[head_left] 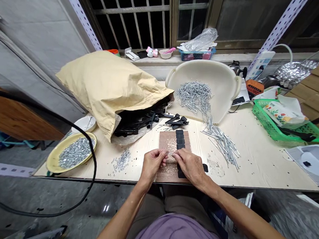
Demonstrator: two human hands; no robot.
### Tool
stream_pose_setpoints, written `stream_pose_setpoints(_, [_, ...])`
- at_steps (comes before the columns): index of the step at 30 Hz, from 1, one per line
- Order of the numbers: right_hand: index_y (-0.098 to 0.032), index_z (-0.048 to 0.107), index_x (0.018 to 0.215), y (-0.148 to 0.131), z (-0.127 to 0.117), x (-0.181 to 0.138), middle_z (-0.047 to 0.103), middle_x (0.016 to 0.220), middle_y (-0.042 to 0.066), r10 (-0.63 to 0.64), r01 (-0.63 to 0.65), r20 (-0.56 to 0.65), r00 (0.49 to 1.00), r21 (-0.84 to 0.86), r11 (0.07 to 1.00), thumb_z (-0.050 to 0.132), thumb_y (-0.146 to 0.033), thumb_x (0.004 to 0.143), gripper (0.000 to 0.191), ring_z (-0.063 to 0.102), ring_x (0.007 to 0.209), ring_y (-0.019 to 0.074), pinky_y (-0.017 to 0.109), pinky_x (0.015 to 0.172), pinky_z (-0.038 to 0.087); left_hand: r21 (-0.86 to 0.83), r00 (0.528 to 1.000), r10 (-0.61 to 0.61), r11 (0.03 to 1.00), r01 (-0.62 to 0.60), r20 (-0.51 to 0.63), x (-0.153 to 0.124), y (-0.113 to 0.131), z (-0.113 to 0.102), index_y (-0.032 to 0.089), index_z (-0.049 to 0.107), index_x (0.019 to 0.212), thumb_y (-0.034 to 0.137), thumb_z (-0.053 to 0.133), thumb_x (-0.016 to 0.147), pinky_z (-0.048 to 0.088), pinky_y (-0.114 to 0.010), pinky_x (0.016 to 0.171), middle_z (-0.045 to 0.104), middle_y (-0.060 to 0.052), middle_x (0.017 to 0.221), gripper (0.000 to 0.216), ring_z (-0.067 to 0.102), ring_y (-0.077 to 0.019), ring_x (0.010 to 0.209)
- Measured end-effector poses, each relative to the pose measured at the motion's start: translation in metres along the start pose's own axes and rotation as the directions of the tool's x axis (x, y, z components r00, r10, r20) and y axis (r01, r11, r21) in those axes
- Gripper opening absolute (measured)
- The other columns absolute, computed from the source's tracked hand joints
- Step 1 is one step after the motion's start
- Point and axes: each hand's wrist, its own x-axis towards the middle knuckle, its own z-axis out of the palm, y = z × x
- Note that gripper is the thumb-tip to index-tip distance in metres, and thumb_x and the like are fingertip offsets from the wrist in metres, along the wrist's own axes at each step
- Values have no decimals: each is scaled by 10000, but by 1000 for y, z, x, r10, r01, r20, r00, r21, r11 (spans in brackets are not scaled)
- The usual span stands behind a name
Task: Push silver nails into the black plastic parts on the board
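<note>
My left hand [153,163] and my right hand [188,164] meet over a brown board [167,142] at the table's front edge. Both hands are closed in a pinch on a small thin part between their fingertips; it is too small to name. A column of black plastic pieces [180,138] lies on the board just beyond my right hand. Loose long silver screws [222,142] are spread to the right of the board. A scatter of small silver nuts [120,162] lies left of my left hand.
A tan sack [106,84] spills black plastic parts [136,123] at the left. A cream tray [222,80] leans behind with more screws [194,94]. A yellow plate [52,162] of nuts sits front left. A green basket [263,122] stands right. A black cable [63,123] arcs left.
</note>
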Motion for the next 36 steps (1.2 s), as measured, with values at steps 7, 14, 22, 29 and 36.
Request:
stream_pose_setpoints(7, [-221, 600, 927, 0, 0, -2, 599, 895, 23, -19, 20, -13, 1000, 34, 999, 433, -333, 935, 201, 586, 779, 132, 220, 614, 388, -7, 1000, 2, 1000, -2, -6, 0, -1, -1, 114, 661, 699, 415, 728, 653, 410, -184, 448, 610, -5, 613, 312, 492, -73, 481])
stream_pose_setpoints(14, [-206, 593, 890, 5, 2, -1, 604, 853, 9, -13, 17, -22, 1000, 187, 982, 489, -312, 910, 150, 564, 767, 128, 227, 656, 391, -2, 1000, -18, 1000, 18, 8, -1, -1, 0, 106, 652, 678, 417, 736, 640, 404, -179, 436, 604, -2, 597, 325, 482, -65, 461])
stream_pose_setpoints(22, [-176, 633, 829, 12, -8, 8, 582, 763, 10, -71, 31, 87, 994, 392, 920, 526, -280, 883, 159, 537, 747, 137, 242, 675, 412, -2, 999, -43, 999, 43, 29, 0, 0, 2, 106, 643, 665, 422, 742, 631, 390, -171, 429, 594, 8, 578, 333, 472, -55, 452])
stream_pose_setpoints(29, [-204, 633, 959, 17, -7, -2, 601, 881, 48, -126, 128, -25, 992, 55, 990, 441, -270, 935, 204, 549, 792, 155, 277, 729, 405, -33, 992, -108, 993, 110, 69, 2, 1, 4, 97, 628, 651, 429, 745, 632, 368, -167, 427, 580, 10, 551, 352, 457, -41, 420])
stream_pose_setpoints(36, [-217, 614, 975, 30, -8, 1, 629, 911, 33, -161, 159, -54, 985, -41, 986, 439, -298, 941, 196, 571, 821, 153, 279, 744, 386, -115, 986, -145, 981, 155, 85, 5, -3, 8, 94, 663, 777, 512, 694, 662, 381, -178, 456, 589, -2, 604, 435, 479, -50, 445])
